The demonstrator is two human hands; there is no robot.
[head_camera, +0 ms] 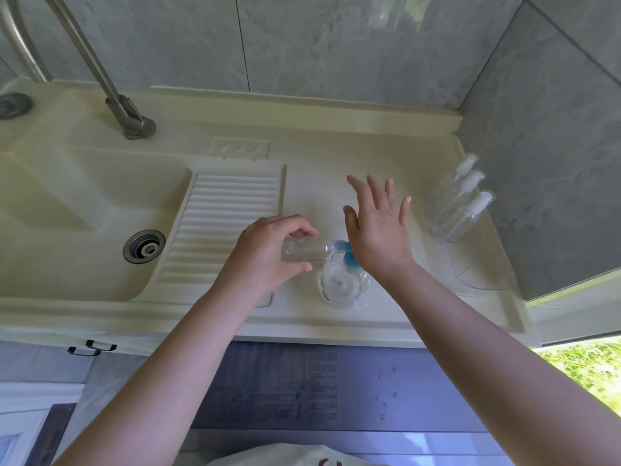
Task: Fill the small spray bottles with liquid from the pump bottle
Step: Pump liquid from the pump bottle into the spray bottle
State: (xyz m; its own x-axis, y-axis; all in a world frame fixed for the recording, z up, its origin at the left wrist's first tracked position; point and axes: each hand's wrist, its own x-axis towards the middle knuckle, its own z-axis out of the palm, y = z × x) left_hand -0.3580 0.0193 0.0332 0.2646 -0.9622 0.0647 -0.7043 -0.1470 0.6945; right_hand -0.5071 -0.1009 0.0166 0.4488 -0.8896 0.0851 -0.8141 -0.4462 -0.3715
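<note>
1. My left hand [265, 250] is palm down, fingers and thumb curled round a small bottle [304, 254] lying sideways in its grip.
2. My right hand [378, 230] is just beside it, flat, fingers straight and spread.
3. Both forearms are bare and reach forward.

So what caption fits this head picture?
Left hand holds small bottle sideways at pump bottle; right hand presses pump.

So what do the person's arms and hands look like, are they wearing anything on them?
Nothing shows on them. Both forearms are bare, with no sleeves in view. The left hand and right hand wear no gloves, and no rings, watch or bracelets can be seen.
</note>
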